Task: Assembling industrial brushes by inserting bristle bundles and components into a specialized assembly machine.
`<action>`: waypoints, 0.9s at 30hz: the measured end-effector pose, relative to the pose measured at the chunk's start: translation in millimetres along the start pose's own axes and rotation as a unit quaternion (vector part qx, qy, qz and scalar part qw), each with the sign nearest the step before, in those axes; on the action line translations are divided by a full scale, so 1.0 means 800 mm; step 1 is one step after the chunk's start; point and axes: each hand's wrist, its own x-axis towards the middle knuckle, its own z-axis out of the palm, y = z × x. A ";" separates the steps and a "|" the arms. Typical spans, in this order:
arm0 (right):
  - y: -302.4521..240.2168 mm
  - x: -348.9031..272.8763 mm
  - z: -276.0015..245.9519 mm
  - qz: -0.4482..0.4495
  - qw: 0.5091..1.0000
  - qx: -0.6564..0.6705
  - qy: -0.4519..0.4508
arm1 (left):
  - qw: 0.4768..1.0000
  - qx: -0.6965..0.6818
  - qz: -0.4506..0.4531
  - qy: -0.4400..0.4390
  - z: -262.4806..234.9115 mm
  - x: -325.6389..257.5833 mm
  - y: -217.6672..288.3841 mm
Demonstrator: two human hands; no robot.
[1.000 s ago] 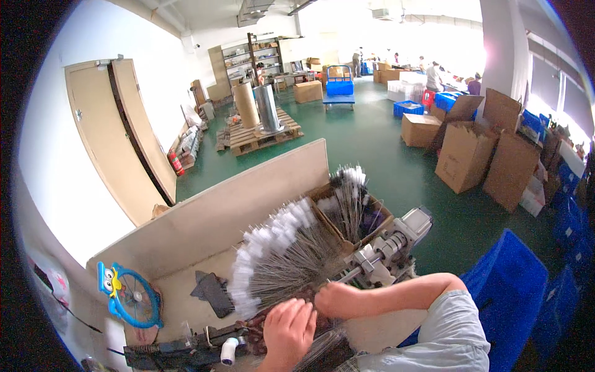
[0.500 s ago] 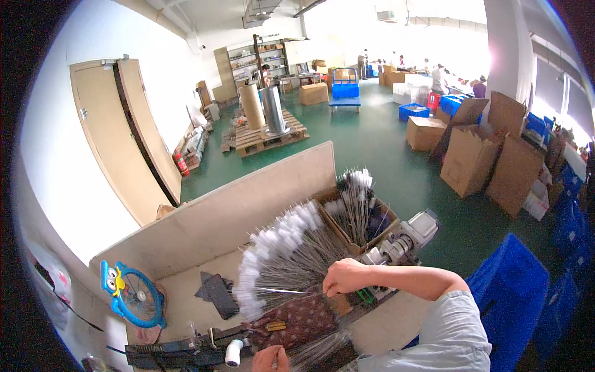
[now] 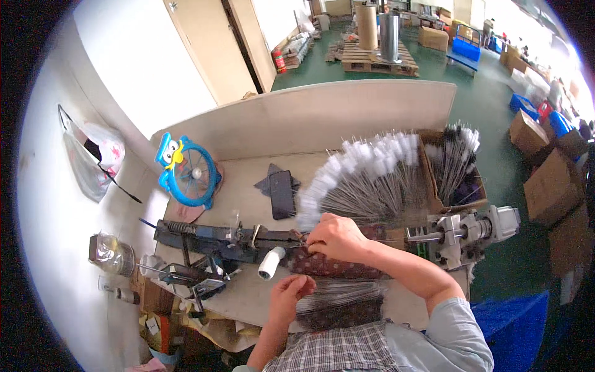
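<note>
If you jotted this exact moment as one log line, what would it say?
left hand: pinching thin wire bundle | right hand: resting on dark machine rail | fanned white-tipped wires behind

Beige workbench ran across mid-frame, pale backboard along its upper edge. On it: blue cartoon desk fan at left, black phone centre, fanned white-tipped wire rods right of centre, cardboard box of rods at right, black metal jig along lower left, white spool beside it.
</note>
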 end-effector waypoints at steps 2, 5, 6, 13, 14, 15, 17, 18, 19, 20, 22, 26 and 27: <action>-0.006 0.010 0.017 0.019 0.998 -0.046 0.027 | 0.996 -0.079 -0.039 0.033 -0.023 0.008 0.001; -0.011 0.022 0.032 0.010 0.996 -0.082 0.037 | 0.976 -0.210 -0.047 -0.013 -0.049 0.018 0.009; -0.012 0.025 0.036 0.012 0.996 -0.085 0.034 | 0.961 -0.266 -0.012 -0.079 -0.053 0.021 0.011; 0.006 0.015 0.038 0.030 0.987 -0.157 -0.013 | 0.965 0.241 0.100 -0.011 0.002 0.050 0.014; -0.005 0.018 0.047 0.032 0.989 -0.146 -0.004 | 0.951 0.270 0.153 0.007 -0.013 0.055 -0.001; -0.007 0.023 0.051 0.038 0.989 -0.141 0.014 | 0.906 0.394 0.149 0.039 -0.010 0.056 0.011; 0.004 0.018 0.063 0.014 0.993 -0.114 0.017 | 0.921 0.349 0.163 0.049 -0.019 0.064 -0.010; 0.000 0.013 0.055 -0.002 0.994 -0.105 0.031 | 0.969 0.177 0.168 0.026 -0.029 0.078 -0.033; -0.007 0.005 0.044 -0.015 0.995 -0.093 0.044 | 0.968 0.180 0.173 0.006 -0.024 0.082 -0.037; -0.011 -0.004 0.030 -0.030 0.991 -0.099 0.079 | 0.974 0.167 0.152 0.000 -0.020 0.085 -0.040; -0.030 -0.024 0.005 -0.051 0.990 -0.093 0.090 | 0.986 0.099 0.135 0.016 -0.011 0.078 -0.036; -0.018 -0.079 0.006 -0.027 0.999 0.027 -0.014 | 0.961 -0.234 -0.028 -0.143 -0.001 0.072 -0.046; -0.014 -0.088 0.008 -0.001 0.997 0.061 -0.055 | 0.962 -0.230 -0.030 -0.147 0.012 0.068 -0.039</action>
